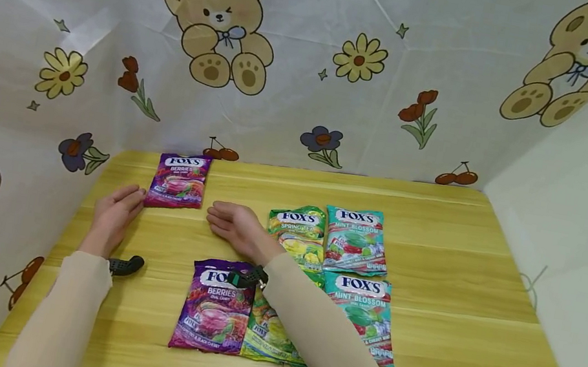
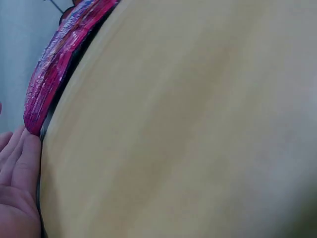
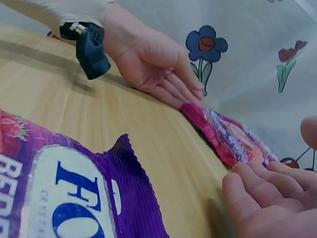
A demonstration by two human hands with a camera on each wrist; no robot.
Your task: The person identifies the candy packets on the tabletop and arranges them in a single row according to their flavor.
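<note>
A purple Fox's Berries candy bag [image 1: 178, 181] lies face up at the table's back left. My left hand [image 1: 114, 212] is at its lower left corner, and in the left wrist view the straight fingertips [image 2: 29, 148] meet the bag's end. To the bag's right, my right hand [image 1: 238, 226] points left with fingers extended and nothing held. Its fingertips come close to the bag's right side. Under my right wrist lies a second Berries bag [image 1: 213, 320], beside a green and yellow Spring Tea bag [image 1: 269, 340] partly covered by my right forearm.
Another Spring Tea bag [image 1: 300, 230] lies behind the first. Two turquoise Mint Blossom bags [image 1: 357, 244] form a column to its right, the nearer one partly hidden by the forearm. A bear-print cloth [image 1: 291, 98] stands along the back of the wooden table [image 1: 453, 316].
</note>
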